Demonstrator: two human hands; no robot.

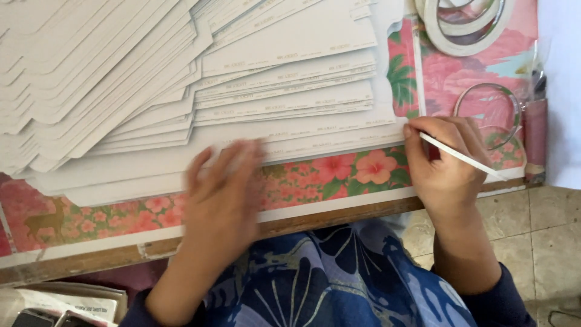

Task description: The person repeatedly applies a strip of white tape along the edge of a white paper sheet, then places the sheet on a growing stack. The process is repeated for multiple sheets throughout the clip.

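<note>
Bench (339,213), floral cover in pink and green, wooden front edge toward me. From 9 through 12 o'clock it carries the fanned white card sheets (181,91), many deep, overlapping and slewed; the nearest sheets reach down to my hands.

My left hand (221,194) lies at about 6 o'clock, palm down, fingers spread flat and holding nothing, on the lowest sheet's edge. It is motion-blurred, so exact contact is uncertain.

My right hand (445,163) at 3 o'clock: fingers closed around a thin white stick (463,157), thumb tip pressed near the corner of the sheets. The stick points out toward 4 o'clock.

Tape rolls (466,24) at 1 o'clock, a clear ring (489,112) just beyond my right hand.

Risk, as judgement: the fan is loose. A sideways sweep of the flat left hand could drag several sheets at once and spill them over the front edge. The stick's free end sits near the clear ring and could knock it.
</note>
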